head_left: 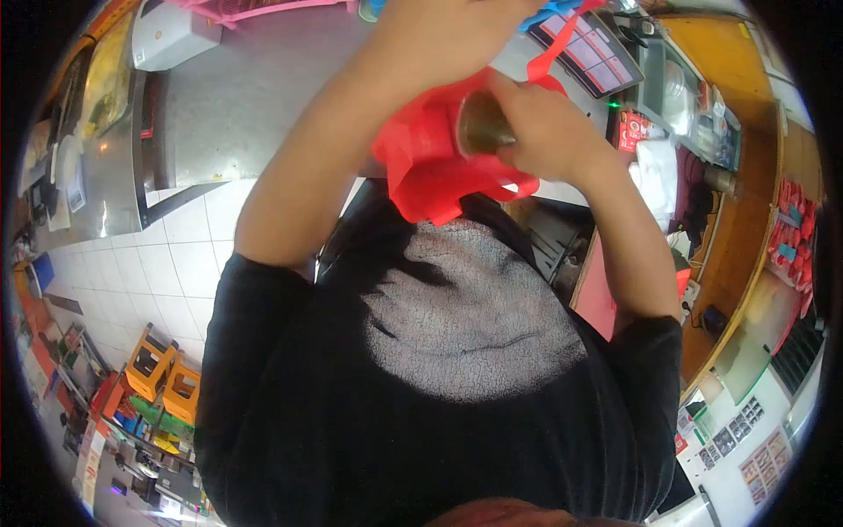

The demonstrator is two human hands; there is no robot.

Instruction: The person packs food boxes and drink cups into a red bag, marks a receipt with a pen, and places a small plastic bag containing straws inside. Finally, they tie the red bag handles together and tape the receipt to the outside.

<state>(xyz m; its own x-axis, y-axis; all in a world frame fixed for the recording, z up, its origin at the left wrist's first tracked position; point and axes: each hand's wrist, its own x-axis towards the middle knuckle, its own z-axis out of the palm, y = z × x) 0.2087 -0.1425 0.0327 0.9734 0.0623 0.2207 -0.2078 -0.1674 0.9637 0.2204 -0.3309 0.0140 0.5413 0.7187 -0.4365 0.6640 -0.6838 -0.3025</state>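
Note:
My right hand (pixel 553 127) is wrapped around a see-through cup (pixel 485 125) with brownish-green contents. The cup is tilted, in or just over the mouth of a red plastic bag (pixel 417 162); the exact contact is blurred. The bag sits at the counter's near edge, against my black shirt. Above it, my left hand (pixel 470 35) reaches across the bag and is cut off by the top edge, so its fingers do not show. A red strip (pixel 558 48), perhaps a bag handle, rises beside it, and a bit of blue material (pixel 549 12) shows there.
The metal counter (pixel 246 97) carries a white box (pixel 174 35) and a pink basket (pixel 255 7). To the right stand a tablet screen (pixel 593 53), a red-and-white box (pixel 630 132) and a wooden shelf (pixel 733 220). Orange stools (pixel 151 362) are on the tiled floor behind left.

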